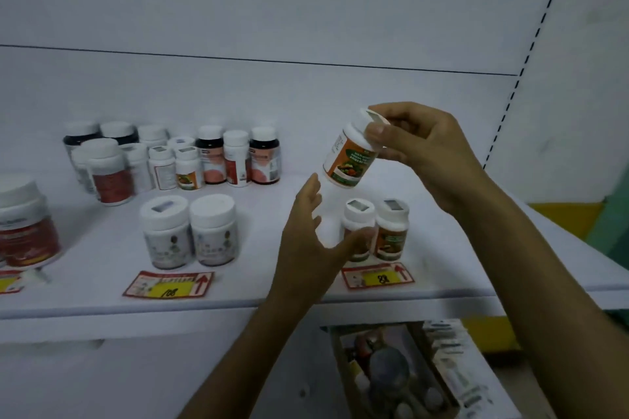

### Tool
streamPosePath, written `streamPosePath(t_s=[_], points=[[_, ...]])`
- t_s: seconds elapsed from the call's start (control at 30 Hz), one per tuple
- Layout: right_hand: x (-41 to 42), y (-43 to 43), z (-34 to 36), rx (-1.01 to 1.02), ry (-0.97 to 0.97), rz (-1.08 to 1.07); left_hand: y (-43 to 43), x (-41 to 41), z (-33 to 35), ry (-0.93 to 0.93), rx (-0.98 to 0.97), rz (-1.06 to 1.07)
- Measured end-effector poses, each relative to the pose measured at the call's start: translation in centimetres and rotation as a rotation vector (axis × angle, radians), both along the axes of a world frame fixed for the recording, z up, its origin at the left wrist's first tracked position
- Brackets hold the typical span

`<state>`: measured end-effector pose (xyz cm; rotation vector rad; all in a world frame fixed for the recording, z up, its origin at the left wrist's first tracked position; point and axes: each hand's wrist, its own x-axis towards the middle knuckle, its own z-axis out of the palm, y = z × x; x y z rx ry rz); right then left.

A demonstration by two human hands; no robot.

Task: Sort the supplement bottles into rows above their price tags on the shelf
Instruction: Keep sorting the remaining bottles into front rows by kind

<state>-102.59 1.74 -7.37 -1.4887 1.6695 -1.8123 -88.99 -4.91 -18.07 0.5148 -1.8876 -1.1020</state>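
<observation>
The right hand (418, 153), right of centre in the frame, pinches an orange-label bottle (350, 155) by its white cap, tilted and lifted clear of the shelf (102, 248), probably so the label faces the person and can be read. The left hand (306, 238), just below it, is open and empty, fingers spread toward the bottle as if to steady or take it.

Directly beneath stand two matching orange-label bottles (376, 231), side by side behind the price tag marked 88 (377, 277) at the shelf's front edge; the held one seems meant for that row. To the left, two grey-label bottles (190, 231) sit above the tag marked 108 (168, 284). A mixed cluster of unsorted bottles (170, 156) waits at the back, upper left. A large red-label jar (25, 224) stands at the far left edge.
</observation>
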Motion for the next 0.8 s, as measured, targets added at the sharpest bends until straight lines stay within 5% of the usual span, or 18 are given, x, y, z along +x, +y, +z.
streamPosePath(t_s=[0.47, 0.8], points=[[-8.8, -6.6, -6.2, 0.451, 0.135, 0.321, -0.8, -2.9, -2.3, -0.284, 0.023, 0.191], [-9.7, -6.6, -8.0, 0.488, -0.005, 0.431, -0.6, -3.1, -2.2, -0.286, 0.004, 0.173]])
